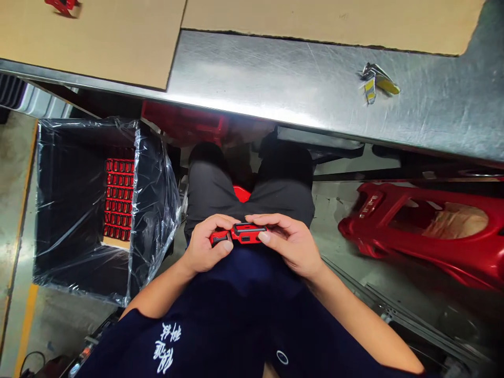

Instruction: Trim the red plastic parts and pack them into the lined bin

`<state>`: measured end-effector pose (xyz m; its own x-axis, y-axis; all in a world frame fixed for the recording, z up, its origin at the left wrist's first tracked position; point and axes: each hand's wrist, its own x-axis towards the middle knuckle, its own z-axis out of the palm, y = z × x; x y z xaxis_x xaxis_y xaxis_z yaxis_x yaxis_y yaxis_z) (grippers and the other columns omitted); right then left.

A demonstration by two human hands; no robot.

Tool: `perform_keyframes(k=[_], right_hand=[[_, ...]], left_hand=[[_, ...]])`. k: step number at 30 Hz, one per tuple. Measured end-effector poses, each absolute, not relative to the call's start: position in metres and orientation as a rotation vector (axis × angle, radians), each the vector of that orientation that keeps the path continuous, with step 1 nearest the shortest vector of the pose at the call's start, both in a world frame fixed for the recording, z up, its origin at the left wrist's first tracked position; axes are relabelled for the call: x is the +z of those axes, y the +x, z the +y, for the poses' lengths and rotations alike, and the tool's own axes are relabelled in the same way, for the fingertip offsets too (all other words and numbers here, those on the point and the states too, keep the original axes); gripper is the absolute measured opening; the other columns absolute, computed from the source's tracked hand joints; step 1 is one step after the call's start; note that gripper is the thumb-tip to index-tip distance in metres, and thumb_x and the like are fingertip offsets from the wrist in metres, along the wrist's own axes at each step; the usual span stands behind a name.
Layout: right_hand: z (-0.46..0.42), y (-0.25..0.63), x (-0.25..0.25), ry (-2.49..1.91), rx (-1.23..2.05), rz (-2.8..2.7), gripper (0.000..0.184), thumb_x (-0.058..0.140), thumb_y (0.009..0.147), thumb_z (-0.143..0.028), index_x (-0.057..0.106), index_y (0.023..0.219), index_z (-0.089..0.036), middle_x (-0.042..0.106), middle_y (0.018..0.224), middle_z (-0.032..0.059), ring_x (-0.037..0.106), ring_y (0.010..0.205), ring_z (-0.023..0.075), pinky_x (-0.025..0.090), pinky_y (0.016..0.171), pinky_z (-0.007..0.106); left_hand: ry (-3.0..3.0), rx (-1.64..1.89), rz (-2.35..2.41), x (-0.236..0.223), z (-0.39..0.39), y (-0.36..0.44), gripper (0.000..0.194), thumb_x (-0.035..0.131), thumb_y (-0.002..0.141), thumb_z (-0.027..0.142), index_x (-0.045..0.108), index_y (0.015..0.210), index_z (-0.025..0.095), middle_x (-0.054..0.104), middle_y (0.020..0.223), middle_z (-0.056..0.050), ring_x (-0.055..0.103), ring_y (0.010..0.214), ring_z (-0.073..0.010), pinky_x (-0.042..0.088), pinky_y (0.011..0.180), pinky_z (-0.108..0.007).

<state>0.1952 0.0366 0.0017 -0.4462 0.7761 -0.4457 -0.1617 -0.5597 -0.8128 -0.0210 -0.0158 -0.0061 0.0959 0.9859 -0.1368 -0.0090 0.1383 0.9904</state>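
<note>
Over my lap, both hands grip a small red and black plastic part (249, 233). My left hand (205, 244) is closed around its left end, thumb on the near side. My right hand (292, 242) pinches the right end between thumb and fingers. The part has a black-edged frame and a small dark slot facing me. Whether it is one jointed piece or two pieces pressed together I cannot tell, and the fingers cover both ends.
On my left stands a plastic-lined black bin (82, 210) holding rows of red and black parts (118, 194). Ahead is a metal bench (252, 73) with cardboard sheets (98, 42), a red part (63, 6) and a yellow-grey item (378, 83). A large red molded body (401, 210) lies right.
</note>
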Motion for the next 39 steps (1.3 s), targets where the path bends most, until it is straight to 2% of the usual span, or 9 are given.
perform_keyframes(k=[4,7,12,18,24,28,31,35,39], right_hand=[[0.038,0.198,0.003,-1.133,1.89,-1.191,0.025,0.082,0.085,-0.035,0.078,0.108,-0.028,0.079,0.113,0.0063,0.074,0.105,0.0232,0.061,0.095,0.038],[0.041,0.199,0.003,-1.128,1.776,-1.36,0.025,0.082,0.085,-0.033,0.078,0.11,-0.028,0.079,0.109,0.0066,0.074,0.099,0.0225,0.06,0.088,0.037],[0.044,0.197,0.001,-1.075,1.711,-1.506,0.029,0.082,0.084,-0.029,0.077,0.113,-0.029,0.079,0.106,0.006,0.072,0.094,0.0221,0.059,0.087,0.038],[0.046,0.191,0.003,-1.031,1.609,-1.67,0.035,0.082,0.083,-0.024,0.075,0.117,-0.03,0.078,0.105,0.0046,0.071,0.09,0.0209,0.058,0.085,0.037],[0.05,0.182,0.007,-1.065,1.658,-1.614,0.032,0.085,0.081,-0.031,0.077,0.112,-0.028,0.079,0.107,0.0063,0.074,0.092,0.0235,0.061,0.085,0.039],[0.049,0.185,0.004,-1.148,1.689,-1.453,0.012,0.075,0.09,-0.036,0.08,0.098,-0.028,0.079,0.11,0.007,0.074,0.1,0.0258,0.061,0.09,0.041],[0.049,0.189,-0.007,-1.198,1.719,-1.338,0.014,0.073,0.091,-0.038,0.081,0.088,-0.028,0.08,0.103,0.0095,0.075,0.096,0.0282,0.06,0.089,0.043],[0.052,0.186,-0.028,-1.405,1.782,-1.209,0.024,0.073,0.087,-0.048,0.082,0.086,-0.026,0.079,0.096,0.0126,0.075,0.085,0.0307,0.061,0.086,0.049],[0.059,0.182,-0.043,-1.612,1.746,-1.227,0.026,0.08,0.076,-0.051,0.079,0.079,-0.025,0.079,0.093,0.012,0.076,0.088,0.0333,0.058,0.098,0.055]], left_hand=[[1.126,0.865,1.266,0.0,-0.012,-0.022,0.037,0.078,0.08,0.051,0.064,0.088,0.018,0.074,0.088,-0.006,0.067,0.074,-0.0168,0.053,0.069,-0.029],[1.093,0.646,1.314,0.004,-0.011,-0.023,0.034,0.081,0.076,0.045,0.064,0.089,0.019,0.074,0.083,-0.002,0.065,0.067,-0.0141,0.051,0.067,-0.027],[1.13,0.599,1.291,0.006,-0.01,-0.023,0.062,0.079,0.077,0.034,0.057,0.134,0.021,0.079,0.103,-0.004,0.074,0.088,-0.0193,0.057,0.085,-0.033],[1.397,0.642,1.308,0.011,-0.004,-0.028,0.037,0.074,0.08,0.028,0.072,0.116,0.019,0.076,0.119,-0.01,0.073,0.106,-0.025,0.057,0.096,-0.039],[1.455,0.53,1.276,0.013,-0.002,-0.033,0.042,0.074,0.082,0.035,0.071,0.121,0.021,0.077,0.102,-0.006,0.07,0.087,-0.0214,0.056,0.083,-0.035],[1.129,0.662,1.163,0.012,-0.008,-0.037,0.042,0.075,0.081,0.039,0.072,0.117,0.019,0.076,0.096,-0.005,0.07,0.08,-0.0199,0.055,0.074,-0.031],[0.857,0.827,1.175,0.013,-0.014,-0.063,0.047,0.083,0.072,0.042,0.073,0.111,0.016,0.077,0.097,-0.008,0.071,0.08,-0.02,0.055,0.073,-0.031],[0.618,1.202,1.656,0.027,-0.029,-0.147,0.058,0.085,0.063,0.047,0.07,0.108,0.013,0.074,0.08,-0.006,0.062,0.06,-0.0144,0.049,0.057,-0.027],[0.388,1.236,2.29,0.032,-0.054,-0.25,0.043,0.077,0.075,0.037,0.064,0.109,0.014,0.061,0.065,0.004,0.048,0.049,-0.0069,0.04,0.049,-0.02]])
